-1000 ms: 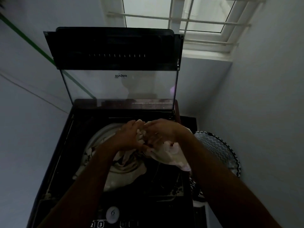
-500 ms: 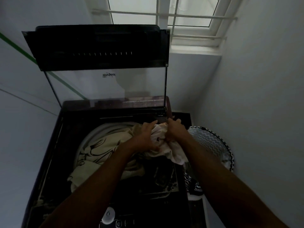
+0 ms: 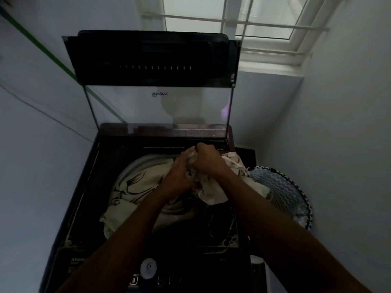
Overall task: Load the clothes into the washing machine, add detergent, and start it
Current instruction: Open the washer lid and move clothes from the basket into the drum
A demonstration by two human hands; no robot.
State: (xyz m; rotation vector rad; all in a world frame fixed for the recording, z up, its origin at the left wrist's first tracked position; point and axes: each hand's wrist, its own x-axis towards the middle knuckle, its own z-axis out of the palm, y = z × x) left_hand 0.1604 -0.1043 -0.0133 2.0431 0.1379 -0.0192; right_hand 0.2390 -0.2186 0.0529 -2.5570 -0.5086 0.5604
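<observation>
Pale blue walls [image 3: 338,127] on every side, meeting in a corner at the back right. White-framed window [image 3: 249,28] high up, crossed by white bars, daylight behind. Green stripe [image 3: 42,47] slanting down the left wall, a thin dark cord [image 3: 42,113] beneath it. Dim, shadowy light throughout.

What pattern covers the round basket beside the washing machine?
Pale zigzag stripes on the basket, dark scalloped rim; head view.
</observation>
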